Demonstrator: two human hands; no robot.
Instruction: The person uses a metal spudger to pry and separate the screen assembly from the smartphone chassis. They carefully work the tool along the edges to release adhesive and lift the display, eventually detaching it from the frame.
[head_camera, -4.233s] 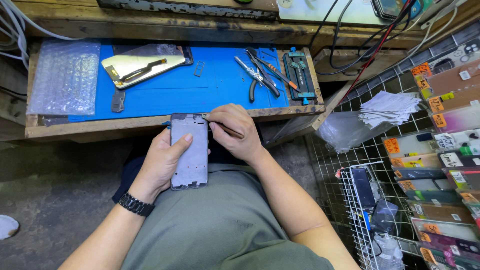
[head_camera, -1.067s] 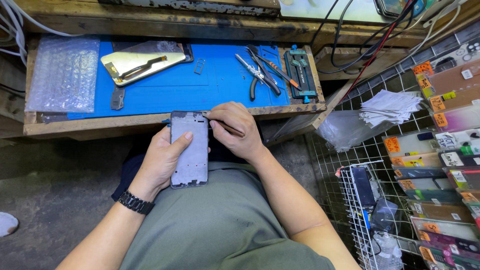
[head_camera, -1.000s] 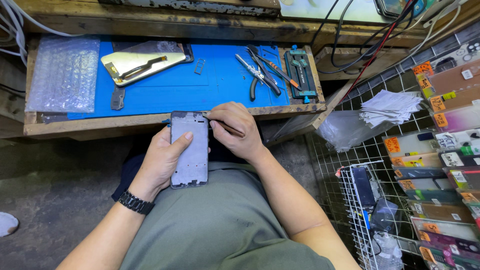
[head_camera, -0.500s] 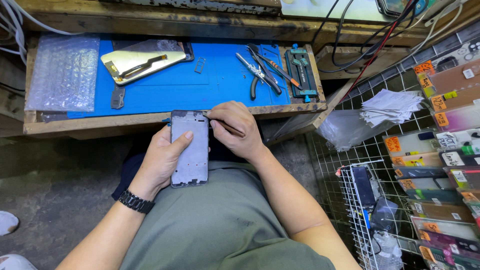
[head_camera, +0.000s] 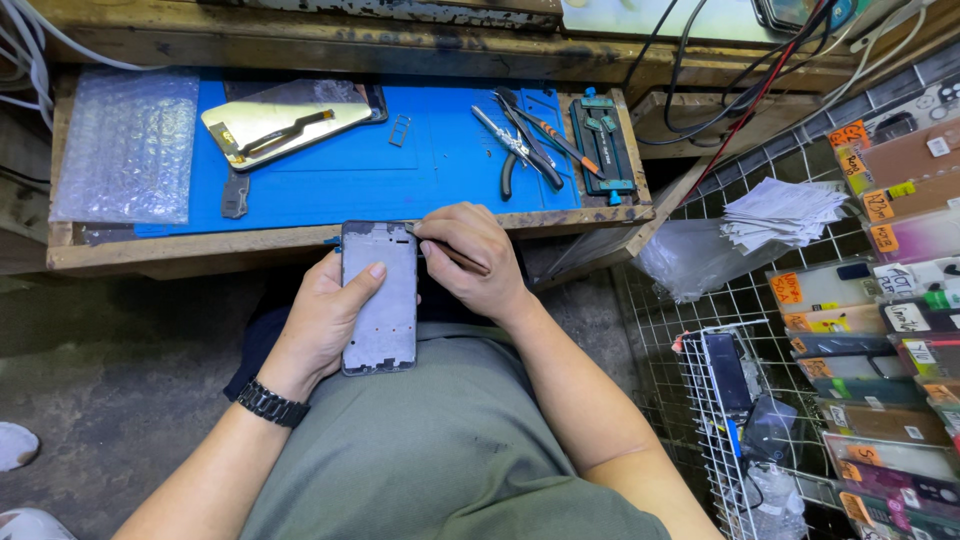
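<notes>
My left hand (head_camera: 322, 320) grips a grey phone frame (head_camera: 380, 300) from its left side, thumb lying on its face, over my lap. My right hand (head_camera: 470, 258) pinches a thin metal tool (head_camera: 445, 249), tweezers or a pick, whose tip touches the frame's top right corner. A black watch sits on my left wrist (head_camera: 268, 403). The frame's upper end is just in front of the wooden bench edge.
A blue mat (head_camera: 400, 160) on the wooden bench carries a gold-backed phone panel (head_camera: 285, 122), pliers and screwdrivers (head_camera: 520, 150), a small holder (head_camera: 603, 145) and bubble wrap (head_camera: 128, 145). A wire rack (head_camera: 730, 400) with packaged parts and paper slips (head_camera: 785, 212) stands at right.
Almost nothing has moved. My right hand and its tool stay at the frame's top right corner, with only slight shifts; the left hand keeps the same hold.
</notes>
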